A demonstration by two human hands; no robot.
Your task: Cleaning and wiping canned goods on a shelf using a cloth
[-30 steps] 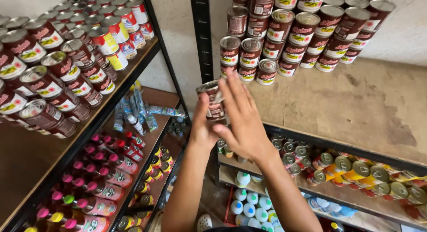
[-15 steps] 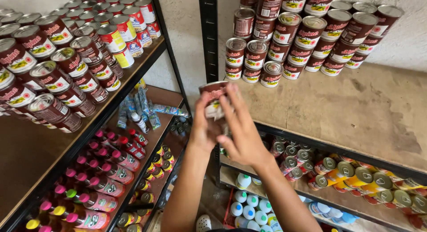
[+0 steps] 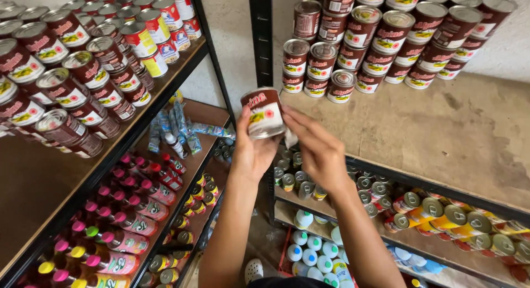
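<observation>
Head view: looking down between two dark metal shelving racks.
Can [image 3: 264,113]: short metal cylinder with a dark red paper label and ribbed silver end, held tilted at centre frame, above the gap between the racks.
Left hand [image 3: 253,152]: fingers curled under and around the can, clamped on it.
Right hand [image 3: 319,150]: fingers together, tips resting against the can's right side beside a small white scrap.
Stacked cans [image 3: 381,39]: same kind, piled in rows at upper right on a worn, stained wooden shelf [image 3: 441,133].
Left rack cans [image 3: 66,72]: upper left, lying on brown board.
Bottles [image 3: 118,222]: glossy plastic with pink and yellow caps, lower left.
Wall: rough pale plaster.
</observation>
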